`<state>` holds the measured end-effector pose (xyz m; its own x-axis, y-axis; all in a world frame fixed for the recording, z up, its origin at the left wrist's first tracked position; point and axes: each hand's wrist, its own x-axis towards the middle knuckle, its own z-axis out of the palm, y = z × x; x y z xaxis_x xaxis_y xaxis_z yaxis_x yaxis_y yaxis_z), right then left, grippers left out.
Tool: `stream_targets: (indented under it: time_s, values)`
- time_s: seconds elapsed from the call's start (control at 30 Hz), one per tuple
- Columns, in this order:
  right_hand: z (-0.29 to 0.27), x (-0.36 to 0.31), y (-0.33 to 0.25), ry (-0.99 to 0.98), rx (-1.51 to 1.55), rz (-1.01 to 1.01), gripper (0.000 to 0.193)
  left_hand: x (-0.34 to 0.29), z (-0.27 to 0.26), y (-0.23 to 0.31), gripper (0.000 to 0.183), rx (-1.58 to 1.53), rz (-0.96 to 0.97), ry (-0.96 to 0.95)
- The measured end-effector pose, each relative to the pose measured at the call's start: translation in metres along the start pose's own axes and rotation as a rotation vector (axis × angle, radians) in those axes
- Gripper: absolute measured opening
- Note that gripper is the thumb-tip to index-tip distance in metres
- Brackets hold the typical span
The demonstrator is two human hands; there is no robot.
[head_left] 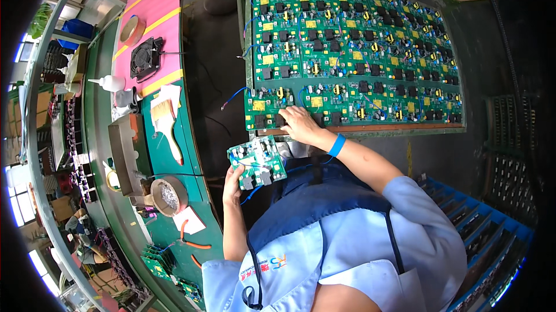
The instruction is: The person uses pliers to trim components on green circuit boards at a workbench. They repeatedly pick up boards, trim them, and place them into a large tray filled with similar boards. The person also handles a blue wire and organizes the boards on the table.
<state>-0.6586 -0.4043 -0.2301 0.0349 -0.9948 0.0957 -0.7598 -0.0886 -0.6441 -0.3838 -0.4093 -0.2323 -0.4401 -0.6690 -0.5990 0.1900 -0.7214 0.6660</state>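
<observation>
My left hand (233, 184) is closed on the lower left edge of a green circuit board (266, 158), held near my waist with its parts facing up. Two dark square blocks sit along this board's lower edge, and a blue wire hangs beneath it. Further forward, my right hand (301, 125) has its fingertips bent over the near edge of another circuit board (267, 105), beside a black block. That board lies at the near left corner of a large tray (376, 132) filled with rows of similar boards. Its thumb side is partly hidden.
To the left, a green bench (197, 196) holds a brush (166, 127), a round tin (168, 195), orange-handled pliers (191, 238), a black fan (146, 58) and a white squeeze bottle (111, 83). A blue slotted rack (475, 219) stands at right.
</observation>
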Motion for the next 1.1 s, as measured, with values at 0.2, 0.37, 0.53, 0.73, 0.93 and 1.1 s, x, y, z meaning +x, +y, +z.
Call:
stream_targets:
  time_s: [0.2, 0.37, 0.53, 0.73, 0.93, 1.1]
  values:
    - [0.007, -0.007, 0.012, 0.051, -0.172, -0.032, 0.033, -0.015, -0.008, 0.000, 0.032, 0.013, 0.007, -0.016]
    - [0.008, -0.006, 0.018, -0.009, -0.195, 0.026, 0.040, -0.010, -0.004, 0.005, 0.032, 0.008, 0.028, -0.010]
    - [-0.009, 0.000, 0.004, -0.177, -0.180, 0.139, 0.047, -0.006, -0.007, 0.008, 0.032, 0.007, 0.021, -0.023]
    - [-0.207, 0.018, -0.086, 0.509, 0.049, -0.293, 0.036, -0.001, -0.022, 0.003, 0.035, -0.009, 0.053, 0.011]
    - [-0.407, 0.096, -0.110, 1.075, -0.710, -0.530, 0.022, 0.001, 0.013, 0.019, 0.044, -0.003, 0.061, -0.043]
    - [-0.496, 0.166, -0.089, 1.324, -1.312, -0.462, 0.040, 0.003, 0.026, 0.009, 0.043, -0.114, 0.020, -0.126]
